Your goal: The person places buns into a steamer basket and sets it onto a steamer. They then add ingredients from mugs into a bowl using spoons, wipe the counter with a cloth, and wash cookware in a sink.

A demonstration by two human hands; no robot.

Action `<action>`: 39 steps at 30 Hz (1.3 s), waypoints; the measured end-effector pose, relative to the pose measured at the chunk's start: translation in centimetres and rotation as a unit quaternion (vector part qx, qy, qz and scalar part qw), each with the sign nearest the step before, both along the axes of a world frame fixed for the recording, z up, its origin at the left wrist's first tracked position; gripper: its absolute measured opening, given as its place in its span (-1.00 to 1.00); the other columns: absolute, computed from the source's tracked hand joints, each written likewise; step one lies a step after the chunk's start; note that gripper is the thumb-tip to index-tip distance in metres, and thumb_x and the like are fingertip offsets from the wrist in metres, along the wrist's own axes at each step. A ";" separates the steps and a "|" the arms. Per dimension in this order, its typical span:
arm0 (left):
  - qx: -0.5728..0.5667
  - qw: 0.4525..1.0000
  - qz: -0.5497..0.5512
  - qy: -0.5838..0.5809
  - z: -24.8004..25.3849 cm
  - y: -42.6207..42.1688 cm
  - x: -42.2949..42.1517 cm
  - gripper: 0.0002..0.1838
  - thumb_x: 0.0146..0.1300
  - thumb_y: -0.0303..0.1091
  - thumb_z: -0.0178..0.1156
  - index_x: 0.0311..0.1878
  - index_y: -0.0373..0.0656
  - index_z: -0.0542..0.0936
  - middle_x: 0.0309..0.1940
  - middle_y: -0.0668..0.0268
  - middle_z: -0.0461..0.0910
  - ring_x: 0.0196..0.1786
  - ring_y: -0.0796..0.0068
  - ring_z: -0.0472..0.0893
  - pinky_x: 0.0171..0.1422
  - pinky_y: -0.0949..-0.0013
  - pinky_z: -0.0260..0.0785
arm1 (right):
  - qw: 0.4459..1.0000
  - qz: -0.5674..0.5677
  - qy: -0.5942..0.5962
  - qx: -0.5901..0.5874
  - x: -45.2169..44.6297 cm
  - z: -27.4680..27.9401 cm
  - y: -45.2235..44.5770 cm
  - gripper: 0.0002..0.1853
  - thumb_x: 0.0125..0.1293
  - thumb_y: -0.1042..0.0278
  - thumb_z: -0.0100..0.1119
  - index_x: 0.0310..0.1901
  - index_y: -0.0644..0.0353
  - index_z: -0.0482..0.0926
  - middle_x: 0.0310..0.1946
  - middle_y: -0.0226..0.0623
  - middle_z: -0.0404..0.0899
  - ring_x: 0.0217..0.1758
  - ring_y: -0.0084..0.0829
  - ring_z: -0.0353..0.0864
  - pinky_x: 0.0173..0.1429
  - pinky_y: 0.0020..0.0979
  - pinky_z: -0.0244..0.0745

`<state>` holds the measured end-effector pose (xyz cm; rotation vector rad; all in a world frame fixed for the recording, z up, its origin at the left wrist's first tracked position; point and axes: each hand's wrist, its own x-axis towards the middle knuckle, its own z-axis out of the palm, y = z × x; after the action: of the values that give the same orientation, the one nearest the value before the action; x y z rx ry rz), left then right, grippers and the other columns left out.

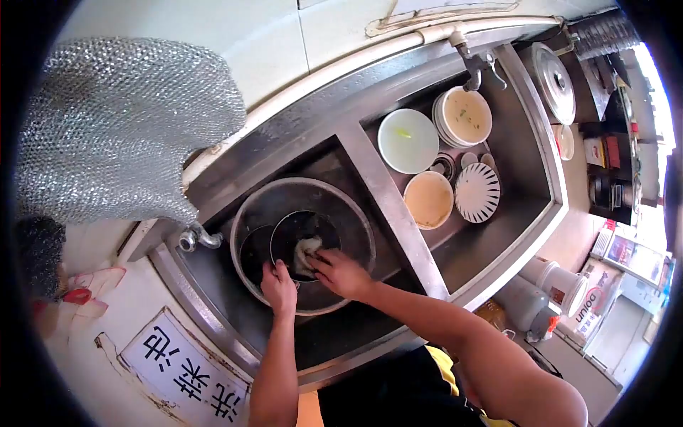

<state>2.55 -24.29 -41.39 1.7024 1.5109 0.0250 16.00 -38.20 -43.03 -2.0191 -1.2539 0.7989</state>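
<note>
In the left sink compartment stands a large round metal basin. Inside it is a dark round bowl, with another dark round shape partly visible beside it. My right hand presses a whitish cloth against the inside of the bowl, its fingers closed on the cloth. At the bowl's near left edge is my left hand, thumb up and fingers wrapped over the rim.
The right compartment holds a pale green bowl, stacked white bowls, a bowl of cloudy liquid and a striped dish. Above is a faucet. Silver mesh hangs at left; buckets stand at right.
</note>
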 end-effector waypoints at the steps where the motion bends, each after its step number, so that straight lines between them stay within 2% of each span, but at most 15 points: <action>1: -0.074 0.996 0.059 0.004 0.8 0.5 0.7 -0.53 0.58 -0.07 0.05 0.19 -0.37 0.52 -0.23 0.10 0.69 -0.38 0.27 0.68 -0.48 0.26 0.51 | 1.000 0.010 -0.023 0.005 -0.1 0.7 0.9 -0.55 0.32 0.26 0.22 0.24 0.06 0.57 0.16 -0.21 0.54 0.16 0.00 0.62 0.20 -0.03 0.61; 5: -0.057 0.993 0.098 -0.029 2.2 1.2 1.0 -0.52 0.56 -0.01 0.10 0.11 -0.34 0.55 -0.34 0.07 0.69 -0.39 0.21 0.72 -0.47 0.20 0.52 | 0.978 0.179 -0.095 0.045 1.8 -0.5 5.1 -0.52 0.28 0.30 0.19 0.26 -0.01 0.59 0.16 -0.23 0.55 0.12 -0.09 0.65 0.17 -0.07 0.63; 7: -0.065 0.997 0.047 -0.015 2.3 1.0 0.8 -0.52 0.55 -0.01 0.12 0.13 -0.33 0.57 -0.35 0.08 0.70 -0.43 0.23 0.71 -0.44 0.19 0.54 | 0.981 0.152 -0.059 0.102 2.3 -1.4 6.3 -0.56 0.28 0.35 0.16 0.22 -0.02 0.62 0.13 -0.24 0.56 0.11 -0.14 0.67 0.12 -0.14 0.67; 11: -0.093 0.996 -0.007 -0.002 2.6 1.3 1.6 -0.49 0.53 -0.02 0.15 0.18 -0.34 0.58 -0.39 0.07 0.72 -0.41 0.17 0.72 -0.33 0.15 0.56 | 0.989 0.068 -0.123 0.036 4.3 -2.6 5.6 -0.61 0.29 0.37 0.14 0.15 0.07 0.65 0.14 -0.21 0.56 0.11 -0.11 0.68 0.04 -0.15 0.72; 14: 0.033 0.997 -0.074 -0.007 -0.2 1.9 -0.4 -0.47 0.52 -0.04 0.16 0.21 -0.39 0.58 -0.42 0.04 0.72 -0.44 0.15 0.73 -0.32 0.15 0.56 | 0.980 0.012 -0.069 -0.184 1.4 -1.7 2.7 -0.67 0.26 0.37 0.17 0.06 0.10 0.68 0.11 -0.17 0.58 0.10 -0.09 0.68 0.03 -0.11 0.72; 17: 0.031 0.996 -0.078 -0.001 1.1 1.2 0.6 -0.48 0.52 -0.04 0.15 0.19 -0.40 0.59 -0.40 0.01 0.72 -0.46 0.16 0.73 -0.34 0.15 0.56 | 0.986 0.058 0.026 -0.151 -1.9 -2.5 1.6 -0.72 0.21 0.38 0.21 -0.03 0.11 0.71 0.02 -0.16 0.60 0.07 -0.08 0.69 0.04 -0.10 0.70; 19: -0.027 0.998 -0.053 0.007 2.4 1.4 1.3 -0.48 0.52 -0.04 0.14 0.17 -0.40 0.60 -0.38 -0.01 0.72 -0.46 0.15 0.73 -0.34 0.15 0.56 | 0.988 0.079 0.000 0.131 -0.5 -1.2 5.3 -0.73 0.17 0.37 0.24 -0.07 0.09 0.73 -0.03 -0.18 0.62 0.08 -0.10 0.69 0.06 -0.11 0.68; 21: -0.133 0.991 -0.013 -0.002 3.2 2.1 1.6 -0.49 0.53 -0.03 0.13 0.15 -0.39 0.60 -0.34 -0.07 0.72 -0.43 0.14 0.75 -0.34 0.14 0.56 | 0.975 0.145 -0.107 0.134 2.7 -1.0 6.8 -0.74 0.16 0.36 0.24 -0.09 0.06 0.74 -0.05 -0.23 0.62 0.09 -0.16 0.69 0.08 -0.15 0.66; 23: -0.127 0.992 -0.025 -0.010 2.7 2.7 1.3 -0.48 0.52 -0.02 0.13 0.14 -0.38 0.59 -0.32 -0.07 0.72 -0.44 0.18 0.74 -0.35 0.15 0.56 | 0.976 0.097 -0.162 0.108 3.8 -1.2 6.5 -0.79 0.20 0.36 0.24 -0.14 0.04 0.76 -0.10 -0.24 0.66 0.03 -0.19 0.73 0.00 -0.15 0.69; 25: 0.051 0.988 -0.146 0.021 -0.4 3.8 -0.8 -0.51 0.54 -0.05 0.13 0.19 -0.36 0.55 -0.29 0.15 0.70 -0.41 0.37 0.69 -0.49 0.31 0.53 | 0.968 0.053 -0.144 -0.198 3.2 -1.0 4.8 -0.82 0.26 0.37 0.23 -0.18 0.06 0.78 -0.14 -0.17 0.73 -0.03 -0.15 0.78 -0.05 -0.14 0.73; 28: 0.039 0.992 -0.118 -0.001 1.1 4.0 0.2 -0.51 0.53 -0.04 0.15 0.21 -0.32 0.56 -0.28 0.18 0.71 -0.38 0.40 0.69 -0.48 0.32 0.53 | 0.956 0.106 0.069 -0.264 -0.2 1.5 3.8 -0.79 0.31 0.41 0.18 -0.15 0.24 0.77 -0.13 0.00 0.77 0.00 -0.04 0.80 0.08 -0.07 0.72; 31: -0.031 0.997 -0.063 -0.042 -0.8 3.4 -1.6 -0.48 0.54 0.00 0.14 0.23 -0.31 0.56 -0.24 0.20 0.69 -0.43 0.45 0.64 -0.51 0.38 0.55 | 0.995 0.053 0.005 0.090 -2.4 0.0 7.1 -0.80 0.21 0.36 0.22 -0.17 0.16 0.74 -0.18 -0.19 0.67 0.03 -0.10 0.72 0.07 -0.10 0.66; 33: -0.129 0.991 0.002 -0.039 2.6 3.1 -0.6 -0.54 0.54 -0.11 0.17 0.23 -0.33 0.58 -0.22 0.18 0.74 -0.37 0.52 0.66 -0.41 0.39 0.56 | 0.979 0.084 -0.133 0.127 1.5 0.6 8.5 -0.83 0.16 0.33 0.22 -0.25 0.09 0.74 -0.21 -0.29 0.60 -0.01 -0.20 0.69 0.02 -0.17 0.63; 35: -0.130 0.989 -0.009 -0.074 1.2 3.8 -1.8 -0.56 0.53 -0.13 0.18 0.23 -0.32 0.58 -0.22 0.26 0.71 -0.37 0.54 0.65 -0.48 0.43 0.54 | 0.983 0.043 -0.176 -0.038 2.7 -1.1 8.3 -0.83 0.18 0.28 0.23 -0.26 0.07 0.76 -0.23 -0.24 0.69 -0.04 -0.24 0.72 0.02 -0.17 0.62; 39: -0.049 0.994 -0.049 -0.080 0.0 3.3 -1.8 -0.54 0.55 -0.10 0.15 0.24 -0.31 0.56 -0.27 0.27 0.67 -0.43 0.52 0.62 -0.50 0.41 0.55 | 0.969 0.074 0.000 -0.236 -0.2 1.1 3.6 -0.83 0.26 0.28 0.24 -0.29 0.13 0.76 -0.24 -0.13 0.79 -0.14 -0.10 0.83 -0.07 -0.05 0.72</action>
<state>0.77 -20.99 -41.36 1.6537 1.2890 0.0339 15.75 -34.58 -41.98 -2.3056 -1.3176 1.2689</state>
